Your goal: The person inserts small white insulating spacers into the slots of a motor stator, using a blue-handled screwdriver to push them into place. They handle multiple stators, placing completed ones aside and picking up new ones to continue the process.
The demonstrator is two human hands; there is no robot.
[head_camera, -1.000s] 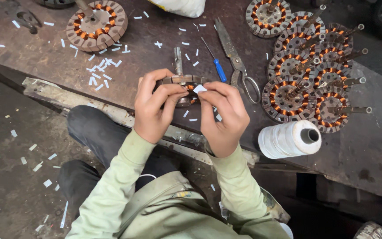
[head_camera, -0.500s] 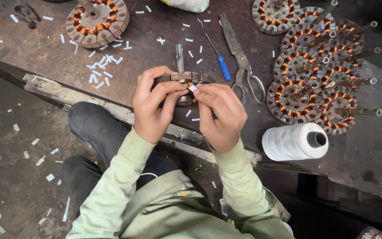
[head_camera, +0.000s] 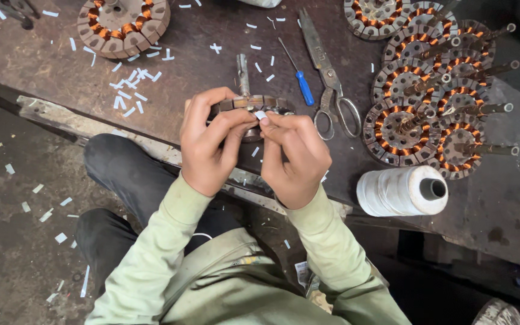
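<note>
A round motor stator with a metal shaft rests at the near edge of the dark workbench. My left hand wraps around its left side and holds it. My right hand is against its right side, with thumb and forefinger pinching a small white paper strip at the stator's top. Much of the stator is hidden behind my fingers.
Scissors and a blue-handled screwdriver lie just beyond the stator. Several wound stators with shafts are piled at the right. A white thread spool lies near the edge. Another stator sits far left among scattered white paper strips.
My hands and the stator stay in place; the fingers of my right hand have shifted slightly on the white strip. The view has drifted a little.
</note>
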